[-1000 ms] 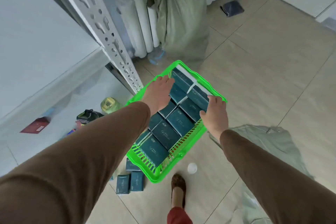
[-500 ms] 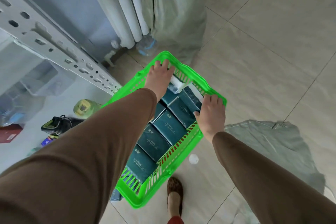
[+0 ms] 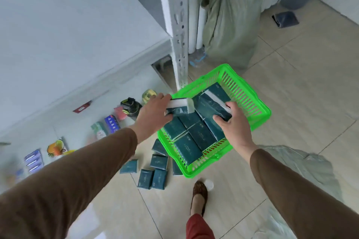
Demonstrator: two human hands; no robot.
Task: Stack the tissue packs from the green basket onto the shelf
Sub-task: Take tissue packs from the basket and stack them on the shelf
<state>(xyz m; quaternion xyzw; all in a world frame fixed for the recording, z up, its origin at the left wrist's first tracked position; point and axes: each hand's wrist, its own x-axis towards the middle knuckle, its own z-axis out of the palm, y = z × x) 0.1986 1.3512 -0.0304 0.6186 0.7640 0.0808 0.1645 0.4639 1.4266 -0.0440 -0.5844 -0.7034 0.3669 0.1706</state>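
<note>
Above the tiled floor, beside the shelf (image 3: 73, 31), the green basket (image 3: 250, 103) carries dark teal tissue packs (image 3: 196, 137) with unreadable print, while the left hand (image 3: 153, 116) and right hand (image 3: 233, 124) each have a grip clamped on one raised pack.

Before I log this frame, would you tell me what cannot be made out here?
Head view:
- Printing on the tissue packs: too small.
- Green basket floor: covered by packs.
- Pack count in the left hand and right hand: hidden by fingers.
- Lower-shelf items: blurred.
</note>
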